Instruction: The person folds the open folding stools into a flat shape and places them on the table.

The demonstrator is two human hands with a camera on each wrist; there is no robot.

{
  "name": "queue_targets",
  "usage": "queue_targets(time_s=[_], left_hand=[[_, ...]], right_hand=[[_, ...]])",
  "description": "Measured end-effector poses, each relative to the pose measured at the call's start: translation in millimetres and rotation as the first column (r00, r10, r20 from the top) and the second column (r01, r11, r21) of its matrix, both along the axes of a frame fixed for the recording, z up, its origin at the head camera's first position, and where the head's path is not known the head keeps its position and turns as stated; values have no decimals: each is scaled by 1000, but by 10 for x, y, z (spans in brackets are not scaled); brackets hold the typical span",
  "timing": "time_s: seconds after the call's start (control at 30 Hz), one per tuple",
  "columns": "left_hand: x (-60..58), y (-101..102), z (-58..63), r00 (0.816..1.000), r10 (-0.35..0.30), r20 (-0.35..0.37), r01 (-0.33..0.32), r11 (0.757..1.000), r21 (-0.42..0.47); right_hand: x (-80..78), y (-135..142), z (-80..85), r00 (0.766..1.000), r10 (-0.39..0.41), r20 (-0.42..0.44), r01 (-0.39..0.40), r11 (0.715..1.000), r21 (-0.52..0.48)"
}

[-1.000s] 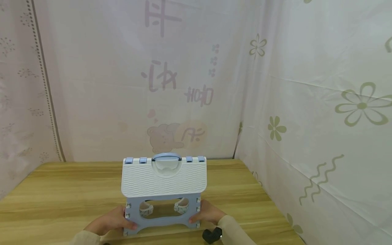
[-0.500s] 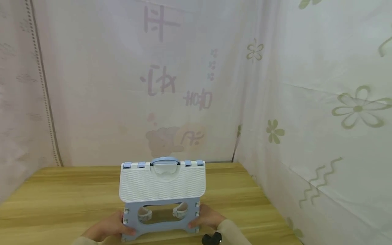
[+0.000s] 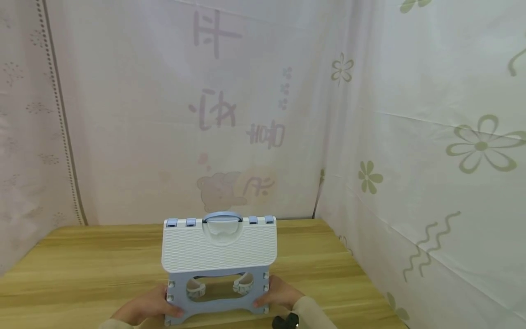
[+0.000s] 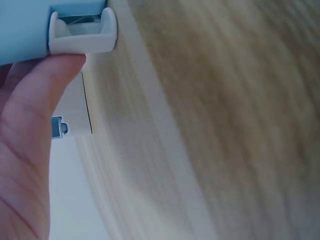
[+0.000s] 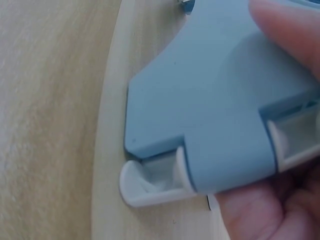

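Observation:
A white and blue folding step stool (image 3: 218, 251) stands unfolded on the wooden table, its woven-textured white top tipped toward me and a blue carry handle (image 3: 223, 214) along the upper edge. Below it the blue leg panel (image 3: 222, 305) faces me, with an oval opening. My left hand (image 3: 149, 305) grips the panel's left side, thumb on its front face. On the right side my right hand (image 3: 279, 292) holds it likewise. The right wrist view shows the thumb on the blue panel (image 5: 210, 90) and curled fingers behind its white hinge pieces.
The wooden table (image 3: 90, 265) spreads out around the stool. A patterned curtain (image 3: 164, 114) hangs behind the table, and another (image 3: 411, 160) runs along its right side. A black wrist device (image 3: 285, 321) sits at my right sleeve.
The whole scene, stool included, sits slightly lower in the head view than one second ago, as the camera tilted a little. Both hands keep their grip on the stool's sides.

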State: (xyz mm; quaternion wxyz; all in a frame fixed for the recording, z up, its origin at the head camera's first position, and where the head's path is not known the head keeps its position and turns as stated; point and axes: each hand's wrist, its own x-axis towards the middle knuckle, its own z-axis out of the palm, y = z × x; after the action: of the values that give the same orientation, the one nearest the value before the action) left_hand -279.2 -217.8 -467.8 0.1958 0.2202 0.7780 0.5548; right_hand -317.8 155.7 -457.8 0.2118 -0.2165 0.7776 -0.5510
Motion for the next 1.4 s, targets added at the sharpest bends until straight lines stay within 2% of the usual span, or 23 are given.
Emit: queue_targets(time_s=[0.37, 0.6, 0.77, 1.03, 1.2, 1.4], left_hand=[[11, 25, 15, 999, -36, 2, 36, 997, 63], [39, 24, 26, 1000, -2, 7, 2, 1000, 6], [31, 17, 22, 1000, -19, 13, 19, 1000, 21], [21, 21, 41, 1000, 19, 18, -19, 1000, -23], [28, 21, 40, 999, 19, 34, -18, 1000, -13], [19, 16, 16, 1000, 12, 20, -12, 1000, 3]], right_hand=[[23, -10, 30, 1000, -10, -7, 10, 1000, 18], [11, -4, -1, 1000, 2, 9, -3, 1000, 17], [-4, -1, -14, 1000, 9, -5, -9, 1000, 19], [-1, -9, 14, 1000, -13, -13, 13, 999, 29], [14, -18, 41, 1000, -18, -4, 18, 999, 37], [22, -23, 60, 1000, -17, -6, 18, 999, 40]])
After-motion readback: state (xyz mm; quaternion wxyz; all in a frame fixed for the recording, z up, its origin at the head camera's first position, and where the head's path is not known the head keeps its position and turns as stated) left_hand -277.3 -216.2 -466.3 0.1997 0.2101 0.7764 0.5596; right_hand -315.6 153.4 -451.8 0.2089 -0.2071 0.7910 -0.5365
